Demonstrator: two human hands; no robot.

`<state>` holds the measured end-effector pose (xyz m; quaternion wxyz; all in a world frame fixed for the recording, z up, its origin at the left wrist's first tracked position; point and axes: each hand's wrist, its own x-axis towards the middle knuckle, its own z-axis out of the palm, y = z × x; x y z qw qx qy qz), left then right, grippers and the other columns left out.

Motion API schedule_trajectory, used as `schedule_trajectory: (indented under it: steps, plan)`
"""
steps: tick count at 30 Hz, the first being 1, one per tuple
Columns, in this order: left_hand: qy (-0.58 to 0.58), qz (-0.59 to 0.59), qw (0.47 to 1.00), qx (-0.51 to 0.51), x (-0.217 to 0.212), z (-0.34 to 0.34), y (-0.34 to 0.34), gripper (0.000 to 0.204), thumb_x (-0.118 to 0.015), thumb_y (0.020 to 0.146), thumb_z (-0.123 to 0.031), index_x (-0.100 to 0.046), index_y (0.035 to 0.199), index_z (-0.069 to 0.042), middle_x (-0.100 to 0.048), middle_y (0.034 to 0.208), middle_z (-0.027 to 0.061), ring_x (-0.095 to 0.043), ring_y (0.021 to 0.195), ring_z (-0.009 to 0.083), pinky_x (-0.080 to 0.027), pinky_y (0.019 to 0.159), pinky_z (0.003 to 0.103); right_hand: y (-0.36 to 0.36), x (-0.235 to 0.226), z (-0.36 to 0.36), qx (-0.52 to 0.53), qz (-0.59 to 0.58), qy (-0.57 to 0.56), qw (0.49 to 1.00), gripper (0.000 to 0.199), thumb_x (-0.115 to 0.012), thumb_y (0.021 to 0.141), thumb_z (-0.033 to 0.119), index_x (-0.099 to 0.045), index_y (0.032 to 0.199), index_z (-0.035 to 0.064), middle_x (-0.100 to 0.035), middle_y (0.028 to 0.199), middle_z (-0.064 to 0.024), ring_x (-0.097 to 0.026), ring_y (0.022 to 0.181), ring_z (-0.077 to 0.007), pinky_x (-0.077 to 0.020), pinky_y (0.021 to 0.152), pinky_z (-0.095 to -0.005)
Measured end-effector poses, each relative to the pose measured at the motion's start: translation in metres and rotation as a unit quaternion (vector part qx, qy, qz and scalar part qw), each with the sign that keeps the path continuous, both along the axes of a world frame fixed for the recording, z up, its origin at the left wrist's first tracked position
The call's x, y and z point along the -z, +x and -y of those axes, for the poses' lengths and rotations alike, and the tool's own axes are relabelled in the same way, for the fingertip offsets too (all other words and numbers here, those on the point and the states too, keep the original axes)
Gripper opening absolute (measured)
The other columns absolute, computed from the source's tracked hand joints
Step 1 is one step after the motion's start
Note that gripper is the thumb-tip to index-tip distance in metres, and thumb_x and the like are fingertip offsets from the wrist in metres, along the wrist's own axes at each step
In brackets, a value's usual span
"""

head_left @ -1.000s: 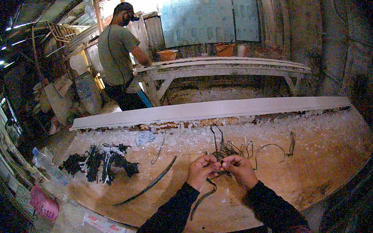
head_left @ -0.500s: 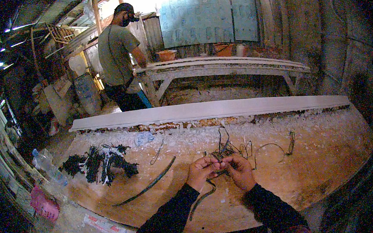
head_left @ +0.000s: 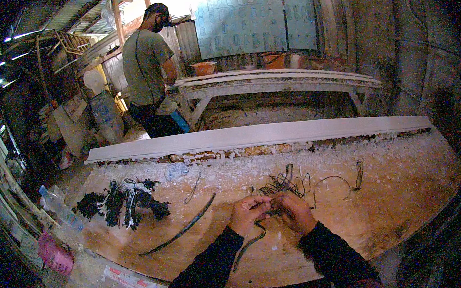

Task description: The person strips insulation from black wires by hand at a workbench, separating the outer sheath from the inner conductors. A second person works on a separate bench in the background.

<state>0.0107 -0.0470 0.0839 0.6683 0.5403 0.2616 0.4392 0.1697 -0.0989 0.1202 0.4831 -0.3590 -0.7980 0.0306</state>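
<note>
Close together above the wooden board, my left hand [head_left: 247,214] and my right hand [head_left: 296,213] pinch a thin dark cord at their fingertips. Its exact shape there is too small to make out. A dark flat strip [head_left: 247,246] trails below my left fingers toward the board's near edge. Just beyond my hands lies a loose tangle of dark cord [head_left: 282,181], partly hidden by my right fingers. Left of my hands another long dark strip [head_left: 186,228] rests in a shallow curve. Farther left are bundles of black and white strands [head_left: 120,202].
A long white ledge [head_left: 257,135] runs along the board's far side. Beside the left edge lie a clear plastic bottle [head_left: 56,203] and a pink container [head_left: 55,254]. Behind the ledge, a person [head_left: 148,69] stands at another long table [head_left: 279,79] with orange basins behind it.
My right hand has turned slightly, its fingers curling lower beside my left fingertips. The cord loops beyond my hands have shifted to the right. The left hand has barely moved.
</note>
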Motion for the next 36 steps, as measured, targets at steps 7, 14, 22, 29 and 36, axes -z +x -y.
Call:
schedule_trajectory:
  steps: [7,14,22,29,36]
  plan:
    - [0.041,0.038,0.998,-0.002,-0.014,0.008,0.001,0.029,-0.061,0.075,-0.004,-0.051,0.102,-0.003,-0.058,0.087,0.0025,-0.056,0.078,0.0107,-0.050,0.062,0.023,-0.006,0.001,0.006,0.091,-0.045,-0.051,0.994,0.015,-0.057,0.071,0.000,-0.053,0.086,0.0025,-0.056,0.079,-0.0113,-0.056,0.071,-0.0233,-0.0446,0.064,-0.0300]
    - [0.304,-0.120,0.930,-0.168,-0.014,0.015,0.008,0.035,-0.061,0.073,-0.001,-0.048,0.105,-0.006,-0.058,0.088,0.0051,-0.056,0.080,0.0135,-0.049,0.062,0.025,-0.012,0.014,0.001,0.015,-0.245,-0.177,0.953,0.011,-0.055,0.082,0.012,-0.050,0.079,0.0032,-0.053,0.072,-0.0009,-0.049,0.067,-0.0080,-0.0409,0.061,-0.0226]
    - [0.511,-0.216,0.804,-0.213,-0.028,0.020,0.002,0.039,-0.059,0.068,-0.002,-0.049,0.105,-0.009,-0.058,0.087,0.0106,-0.056,0.076,0.0264,-0.046,0.067,0.035,-0.015,0.010,0.000,-0.018,-0.298,-0.242,0.923,0.007,-0.053,0.082,0.011,-0.052,0.081,0.0048,-0.056,0.076,-0.0031,-0.053,0.070,-0.0127,-0.0443,0.064,-0.0259]
    - [0.511,-0.184,0.815,-0.201,-0.028,0.023,0.002,0.038,-0.060,0.069,-0.002,-0.048,0.104,-0.008,-0.057,0.086,0.0117,-0.056,0.075,0.0271,-0.047,0.067,0.036,-0.008,-0.004,0.002,-0.145,-0.463,-0.440,0.755,0.008,-0.059,0.078,0.013,-0.052,0.078,0.0076,-0.055,0.070,-0.0001,-0.051,0.058,-0.0077,-0.0423,0.049,-0.0204]
    - [0.464,-0.152,0.838,-0.242,-0.009,0.013,0.010,0.037,-0.060,0.072,0.000,-0.042,0.104,-0.008,-0.058,0.087,0.0094,-0.057,0.076,0.0191,-0.049,0.057,0.027,-0.015,0.010,0.000,-0.032,-0.379,-0.278,0.882,0.007,-0.057,0.079,0.010,-0.057,0.080,0.0033,-0.055,0.072,-0.0020,-0.052,0.062,-0.0097,-0.0442,0.054,-0.0210]
